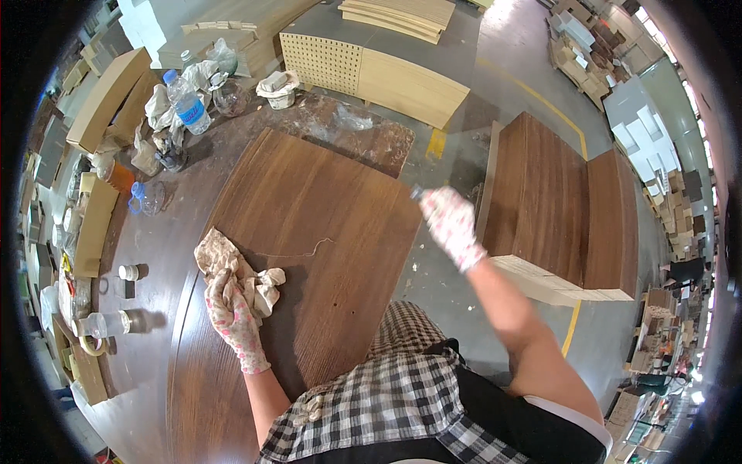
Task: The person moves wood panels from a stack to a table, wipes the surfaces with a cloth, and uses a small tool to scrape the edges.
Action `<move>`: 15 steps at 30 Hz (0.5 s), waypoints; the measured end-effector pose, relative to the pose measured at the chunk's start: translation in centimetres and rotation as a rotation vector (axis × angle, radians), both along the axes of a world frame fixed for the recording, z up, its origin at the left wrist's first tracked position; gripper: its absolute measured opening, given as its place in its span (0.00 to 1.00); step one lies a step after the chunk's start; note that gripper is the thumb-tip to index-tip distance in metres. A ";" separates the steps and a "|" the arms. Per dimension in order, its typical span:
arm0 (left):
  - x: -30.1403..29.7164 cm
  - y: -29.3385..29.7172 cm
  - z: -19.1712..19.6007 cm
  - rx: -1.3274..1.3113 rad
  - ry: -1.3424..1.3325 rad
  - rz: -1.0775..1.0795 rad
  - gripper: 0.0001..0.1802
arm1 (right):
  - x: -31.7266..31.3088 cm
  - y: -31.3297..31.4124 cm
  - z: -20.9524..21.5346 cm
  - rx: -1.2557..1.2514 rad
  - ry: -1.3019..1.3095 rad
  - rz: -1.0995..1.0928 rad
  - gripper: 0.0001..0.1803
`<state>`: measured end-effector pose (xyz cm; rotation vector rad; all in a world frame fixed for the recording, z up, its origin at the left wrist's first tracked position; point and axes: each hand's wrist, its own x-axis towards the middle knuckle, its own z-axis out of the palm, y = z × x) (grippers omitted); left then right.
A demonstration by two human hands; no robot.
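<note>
At 6 o'clock the checked shirt (386, 402) and dark apron (502, 425) of the person are seen, with both forearms rising from the lower edge

The left hand (234, 315), in a patterned work glove, is laid at 8 o'clock of centre on a crumpled beige rag (232, 267). The fingers (220, 290) are curled over the near edge of the rag and pressed down on it, so that the rag is gripped against the dark brown wood panel (309, 232). A loose thread (297, 251) is trailed from the rag toward 3 o'clock across the panel

The right hand (452, 226), gloved likewise, is held at 2 o'clock of centre, clear of the panel's far right edge and above the floor. It is blurred; the fingers are closed around a small dark object (417, 192) projecting from the top of the fist, the kind of which cannot be told

The panel is laid on a worn workbench (147, 255). At 9 o'clock small jars (108, 323) and a white cap (128, 272) are stood along the bench edge. At 11 o'clock a plastic water bottle (187, 100), rags and a white bowl (278, 89) are grouped. At 12 o'clock a pale perforated board (325, 62) is set, and at 3 o'clock a stack of brown panels (556, 209) is stood on the floor
</note>
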<state>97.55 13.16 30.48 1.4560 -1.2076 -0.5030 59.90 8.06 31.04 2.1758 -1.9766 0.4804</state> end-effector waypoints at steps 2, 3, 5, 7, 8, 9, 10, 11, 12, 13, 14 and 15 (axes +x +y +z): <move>0.2 -0.1 -0.3 0.008 -0.006 -0.005 0.16 | -2.3 -0.5 -0.3 -0.101 -0.298 -0.015 0.09; 0.4 -0.1 -0.6 0.017 -0.014 0.012 0.15 | -2.1 -0.6 -0.1 -0.090 -0.370 -0.021 0.09; 0.8 -0.1 -0.9 -0.014 0.067 -0.010 0.14 | -0.8 0.6 0.0 -0.053 -0.293 0.007 0.07; 0.8 -0.1 -0.3 0.023 -0.028 0.009 0.13 | -0.8 1.1 -0.5 -0.079 -0.296 0.054 0.06; 0.7 -0.3 -0.7 -0.009 0.062 -0.006 0.14 | -0.9 0.9 -0.5 -0.107 -0.271 0.018 0.06; 0.7 -0.3 -0.8 -0.006 0.061 -0.011 0.14 | -0.8 0.9 -0.2 -0.135 -0.244 -0.020 0.06; 0.8 -0.3 -0.9 0.002 0.068 -0.013 0.14 | -0.6 1.0 0.2 -0.135 -0.189 0.003 0.06; 0.8 -0.3 -0.9 0.009 0.076 -0.017 0.14 | 0.0 1.5 0.6 0.039 -0.125 -0.017 0.07; 0.4 -0.4 -0.7 0.016 0.032 -0.013 0.14 | 0.0 2.2 0.3 0.036 -0.094 0.038 0.05; 0.0 -0.5 -0.6 0.021 -0.011 -0.011 0.14 | 0.1 2.7 0.2 0.034 -0.060 0.090 0.05; -0.3 -0.4 -0.9 -0.075 0.396 -0.113 0.14 | 0.3 2.8 0.3 -0.020 -0.168 0.090 0.05; -0.6 -0.2 -0.6 -0.072 0.331 -0.121 0.16 | -0.4 2.4 -0.2 -0.102 -0.173 0.080 0.04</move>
